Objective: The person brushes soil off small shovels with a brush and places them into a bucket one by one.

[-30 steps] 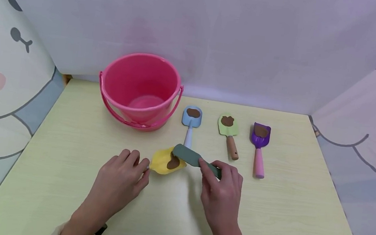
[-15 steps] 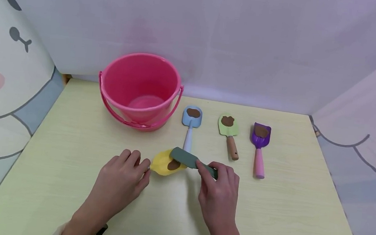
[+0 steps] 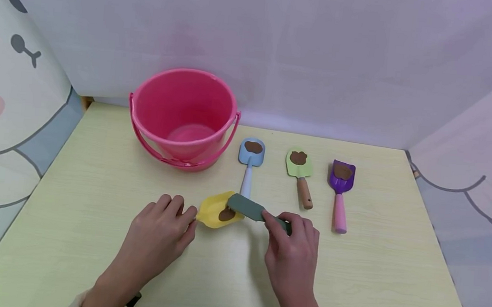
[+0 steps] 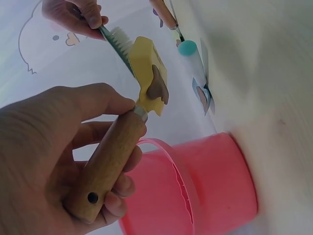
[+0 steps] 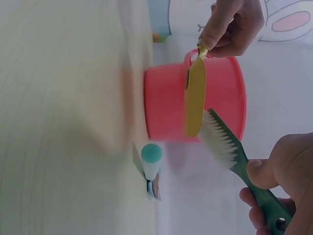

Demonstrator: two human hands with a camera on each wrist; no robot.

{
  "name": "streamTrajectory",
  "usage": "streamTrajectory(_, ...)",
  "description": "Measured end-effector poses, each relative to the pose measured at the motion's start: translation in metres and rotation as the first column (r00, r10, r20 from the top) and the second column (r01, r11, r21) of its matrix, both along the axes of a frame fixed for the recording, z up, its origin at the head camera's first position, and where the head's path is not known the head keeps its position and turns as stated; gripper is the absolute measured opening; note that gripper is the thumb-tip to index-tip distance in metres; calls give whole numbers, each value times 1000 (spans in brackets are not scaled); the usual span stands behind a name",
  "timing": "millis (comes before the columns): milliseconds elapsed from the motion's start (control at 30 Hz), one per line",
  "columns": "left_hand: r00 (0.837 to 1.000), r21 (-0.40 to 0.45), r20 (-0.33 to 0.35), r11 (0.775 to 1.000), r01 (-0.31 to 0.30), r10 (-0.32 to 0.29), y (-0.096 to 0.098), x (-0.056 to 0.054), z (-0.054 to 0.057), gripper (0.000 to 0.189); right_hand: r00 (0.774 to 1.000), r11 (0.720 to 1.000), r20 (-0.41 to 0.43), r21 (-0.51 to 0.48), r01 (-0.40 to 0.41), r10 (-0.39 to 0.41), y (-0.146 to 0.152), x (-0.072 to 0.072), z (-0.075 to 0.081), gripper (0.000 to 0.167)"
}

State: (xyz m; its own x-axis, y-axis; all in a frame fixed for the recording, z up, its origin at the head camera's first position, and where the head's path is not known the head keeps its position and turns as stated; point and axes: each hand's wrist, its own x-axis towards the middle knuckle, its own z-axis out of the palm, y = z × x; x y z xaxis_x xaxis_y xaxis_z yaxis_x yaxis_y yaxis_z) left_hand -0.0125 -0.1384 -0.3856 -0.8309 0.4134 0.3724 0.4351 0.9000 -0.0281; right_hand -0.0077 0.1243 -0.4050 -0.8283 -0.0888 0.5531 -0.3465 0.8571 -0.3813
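Note:
My left hand [image 3: 159, 231] grips the wooden handle [image 4: 108, 164] of a yellow toy shovel [image 3: 211, 210], holding it above the table. A brown patch [image 3: 226, 214] lies on the blade. A dark green scrub brush [image 3: 245, 207] is in my right hand [image 3: 293, 250], thumb and fingers wrapped about its handle. White bristles [image 5: 217, 139] meet or nearly meet the blade's far edge, as the right wrist view shows. From the head view, the bristles are mostly hidden beneath the brush's back.
A pink bucket [image 3: 180, 150] with its handle hanging forward stands at the back left. Right of it lie a blue shovel [image 3: 247, 175], a light green shovel [image 3: 303, 190] and a purple shovel with a pink handle [image 3: 340, 213], each with a brown patch.
The brush shifts slightly left and toward me, then back right across the yellow shovel's blade. The shovel's blade tips a little; the left hand stays almost in place.

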Motion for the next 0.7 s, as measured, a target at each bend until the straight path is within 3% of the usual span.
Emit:
streamTrajectory(400,1000,-6,17,1000,15,-15,5,2,4,30,1000,1000,-24,7,-4,4,-1,-6,-1,37)
streamTrajectory(700,999,-23,-19,999,31,-32,6,1,4,31,1000,998,-2,57,-3,3,-2,-3,-2,36)
